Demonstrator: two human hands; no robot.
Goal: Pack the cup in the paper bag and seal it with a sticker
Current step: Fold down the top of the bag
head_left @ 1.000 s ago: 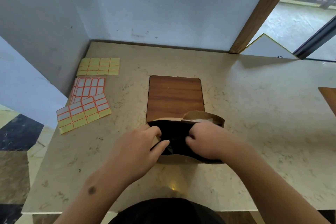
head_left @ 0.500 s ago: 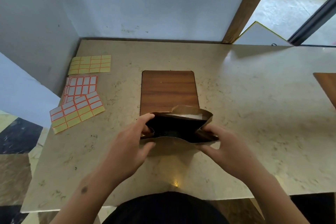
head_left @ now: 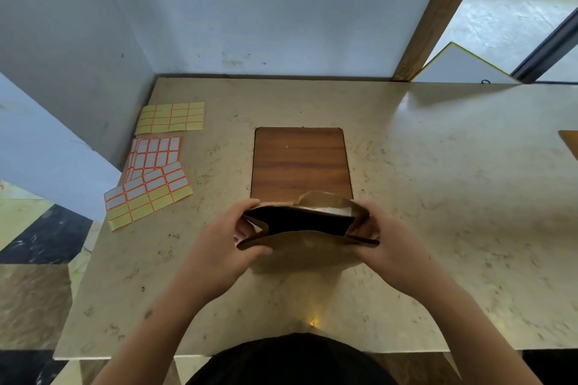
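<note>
A brown paper bag stands upright on the beige table, its mouth held wide. The inside is dark, so the cup cannot be seen. My left hand pinches the bag's left side at the rim. My right hand grips the right side of the rim. Three sticker sheets lie at the table's left: a yellow sheet, a white-and-orange sheet and a mixed white and yellow sheet nearest to me.
A wooden board lies flat just beyond the bag. The marble-look table ends at a white wall behind and at a drop on the left. Another wooden piece shows at the right edge.
Both hands came out of the bag's mouth and moved apart to its sides, spreading the rim wider. The bag now stands a little taller.
</note>
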